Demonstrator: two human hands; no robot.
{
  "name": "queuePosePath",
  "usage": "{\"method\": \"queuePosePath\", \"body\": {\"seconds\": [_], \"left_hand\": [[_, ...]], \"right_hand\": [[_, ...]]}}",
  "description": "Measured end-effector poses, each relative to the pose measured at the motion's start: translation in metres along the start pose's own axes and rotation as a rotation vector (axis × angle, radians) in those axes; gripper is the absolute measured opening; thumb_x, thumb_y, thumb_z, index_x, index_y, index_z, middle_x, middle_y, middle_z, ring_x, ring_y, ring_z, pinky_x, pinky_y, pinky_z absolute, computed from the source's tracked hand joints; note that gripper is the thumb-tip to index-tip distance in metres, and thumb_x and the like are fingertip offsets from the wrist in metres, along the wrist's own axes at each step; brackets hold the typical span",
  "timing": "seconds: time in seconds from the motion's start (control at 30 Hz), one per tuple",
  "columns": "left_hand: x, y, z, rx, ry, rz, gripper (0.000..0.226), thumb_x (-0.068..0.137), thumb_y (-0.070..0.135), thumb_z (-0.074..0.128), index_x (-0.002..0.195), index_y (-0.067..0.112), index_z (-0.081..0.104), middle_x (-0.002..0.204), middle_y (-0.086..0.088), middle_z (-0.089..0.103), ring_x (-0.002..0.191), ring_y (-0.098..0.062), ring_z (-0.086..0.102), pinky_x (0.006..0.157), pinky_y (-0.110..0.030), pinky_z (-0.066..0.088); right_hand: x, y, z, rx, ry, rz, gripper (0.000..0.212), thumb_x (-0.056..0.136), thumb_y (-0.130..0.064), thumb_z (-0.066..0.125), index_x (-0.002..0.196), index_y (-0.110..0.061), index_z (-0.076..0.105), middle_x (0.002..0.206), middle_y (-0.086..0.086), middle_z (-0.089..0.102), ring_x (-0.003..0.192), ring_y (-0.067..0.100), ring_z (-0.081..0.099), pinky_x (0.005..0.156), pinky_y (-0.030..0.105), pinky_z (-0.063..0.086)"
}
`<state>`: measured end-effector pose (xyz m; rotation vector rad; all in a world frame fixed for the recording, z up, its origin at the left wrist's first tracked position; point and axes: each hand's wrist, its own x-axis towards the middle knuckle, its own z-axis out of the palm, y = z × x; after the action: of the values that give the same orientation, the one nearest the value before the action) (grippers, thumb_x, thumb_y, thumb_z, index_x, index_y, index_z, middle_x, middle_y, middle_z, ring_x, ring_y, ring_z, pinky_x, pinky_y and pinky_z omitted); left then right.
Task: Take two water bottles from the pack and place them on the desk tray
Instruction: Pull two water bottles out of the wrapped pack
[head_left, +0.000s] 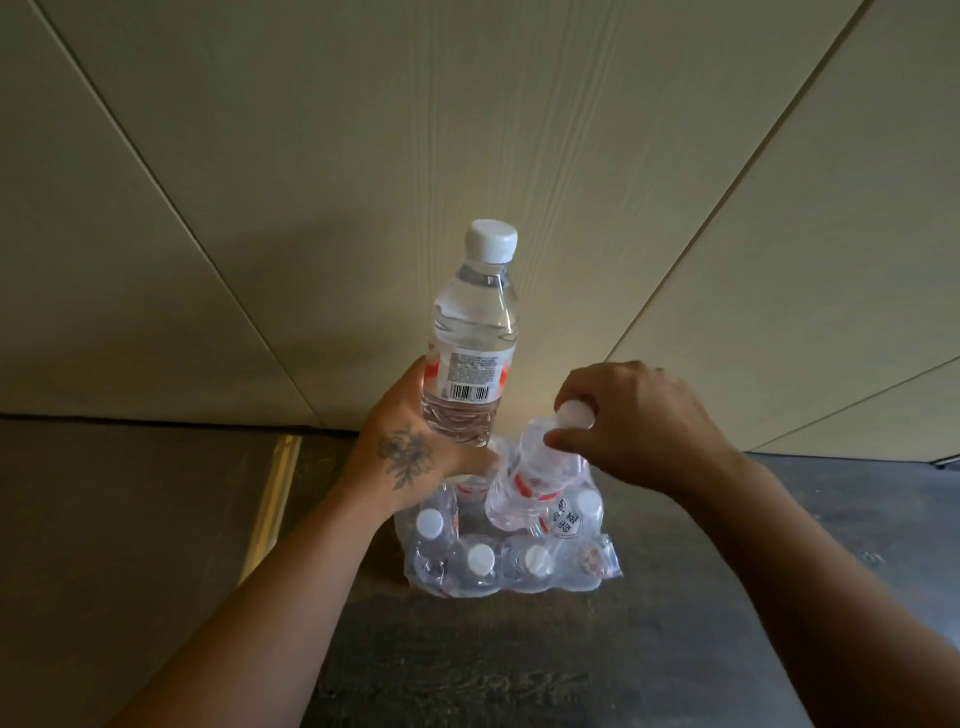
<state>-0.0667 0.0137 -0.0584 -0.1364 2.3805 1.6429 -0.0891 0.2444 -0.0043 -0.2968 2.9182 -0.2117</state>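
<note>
The pack (506, 545) of water bottles sits on the dark floor (519, 665), close to the beige wall panels (467, 130), and I describe every place relative to this pack.

To the left of the pack, a thin pale strip (272, 499) lies on the floor. Above the left part of the pack, the left hand (410, 457) grasps the first bottle (470, 338) around its lower body. This bottle is upright, fully out of the plastic wrap, with its white cap on top, and it is raised well above the pack.

Above the right part of the pack, the right hand (634, 421) is closed on the neck and cap of the second bottle (530, 478). This bottle is tilted, its cap toward the hand. Its lower part is still inside the torn wrap, so it is not free yet. Other bottles with white caps remain in the front row of the pack.

The step in hand is, I think, to pull the second bottle out. To do it well, the right hand should pull along the bottle's own axis, upward and a little to the right, so that the wrap does not catch the base. The grip on the neck must be firm, because the cap alone can slip. The pack may lift together with the bottle, as no hand holds it down.

The desk tray is not visible here.
</note>
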Motion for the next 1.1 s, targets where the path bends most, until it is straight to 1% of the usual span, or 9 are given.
{"method": "queuePosePath", "body": {"seconds": [0.2,0.33,0.43,0.53,0.63,0.7,0.8,0.93,1.1], "left_hand": [[-0.003,0.003,-0.003,0.030,0.005,0.056,0.072,0.067,0.010,0.101,0.128,0.019,0.064,0.115,0.004,0.077,0.108,-0.016,0.075,0.097,-0.037,0.061],[-0.004,0.002,-0.003,0.008,0.004,0.066,0.076,0.066,0.010,0.102,0.132,0.018,0.064,0.118,0.004,0.077,0.110,-0.013,0.074,0.095,-0.030,0.059],[-0.002,0.001,0.000,-0.031,-0.018,0.068,0.079,0.066,0.010,0.102,0.135,0.018,0.065,0.124,0.004,0.078,0.113,-0.008,0.074,0.085,-0.009,0.058],[-0.001,0.004,0.003,-0.047,-0.023,0.078,0.079,0.065,0.007,0.103,0.135,0.013,0.066,0.118,0.007,0.077,0.103,0.005,0.074,0.078,0.000,0.054],[-0.001,0.004,0.006,-0.077,-0.018,0.095,0.080,0.062,0.005,0.103,0.133,0.015,0.066,0.113,0.014,0.075,0.096,0.021,0.071,0.077,0.001,0.053],[-0.001,0.004,0.009,-0.082,-0.010,0.114,0.076,0.061,0.008,0.104,0.124,0.027,0.067,0.110,0.019,0.077,0.100,0.020,0.070,0.084,-0.001,0.053],[-0.002,0.006,0.009,-0.051,0.008,0.108,0.074,0.057,0.014,0.106,0.112,0.039,0.064,0.101,0.038,0.077,0.095,0.024,0.068,0.079,0.003,0.050],[0.001,0.000,0.005,-0.030,0.034,0.089,0.083,0.052,0.019,0.107,0.124,0.030,0.067,0.110,0.022,0.079,0.098,0.012,0.073,0.075,-0.003,0.052],[-0.001,-0.003,0.005,-0.057,0.038,0.070,0.088,0.051,0.019,0.106,0.127,0.032,0.065,0.112,0.017,0.080,0.100,0.009,0.074,0.079,-0.006,0.054]], "right_hand": [[-0.020,-0.010,-0.076,0.073,0.224,-0.042,0.027,0.084,-0.056,0.074,0.098,-0.034,0.081,0.095,-0.010,0.079,0.083,0.020,0.070,0.064,0.029,0.046],[-0.016,-0.016,-0.074,0.001,0.305,-0.090,0.024,0.087,-0.049,0.077,0.101,-0.030,0.082,0.103,-0.006,0.080,0.092,0.028,0.073,0.071,0.031,0.043],[-0.011,-0.018,-0.059,-0.031,0.276,-0.106,0.027,0.091,-0.048,0.076,0.109,-0.028,0.080,0.109,-0.004,0.077,0.095,0.032,0.073,0.075,0.036,0.054],[-0.004,-0.013,-0.046,0.051,0.323,-0.134,0.028,0.093,-0.046,0.075,0.110,-0.023,0.078,0.104,-0.003,0.073,0.085,0.029,0.071,0.074,0.043,0.060],[0.002,-0.008,-0.032,0.265,0.345,-0.156,0.032,0.091,-0.050,0.072,0.109,-0.024,0.075,0.101,-0.005,0.068,0.081,0.019,0.068,0.074,0.045,0.061],[0.004,-0.007,-0.018,0.395,0.326,-0.147,0.039,0.089,-0.056,0.067,0.112,-0.025,0.069,0.105,-0.007,0.069,0.090,0.016,0.068,0.078,0.048,0.063],[0.010,-0.007,0.009,0.634,0.226,-0.087,0.038,0.089,-0.053,0.072,0.117,-0.032,0.056,0.107,-0.017,0.070,0.102,0.012,0.069,0.090,0.048,0.062],[0.018,-0.009,0.038,0.877,0.157,-0.100,0.038,0.085,-0.056,0.070,0.115,-0.042,0.051,0.105,-0.034,0.069,0.100,-0.006,0.066,0.089,0.034,0.054],[0.029,0.000,0.058,1.002,0.090,-0.117,0.048,0.084,-0.057,0.076,0.124,-0.041,0.054,0.120,-0.011,0.075,0.112,0.013,0.073,0.094,0.041,0.062]]}}
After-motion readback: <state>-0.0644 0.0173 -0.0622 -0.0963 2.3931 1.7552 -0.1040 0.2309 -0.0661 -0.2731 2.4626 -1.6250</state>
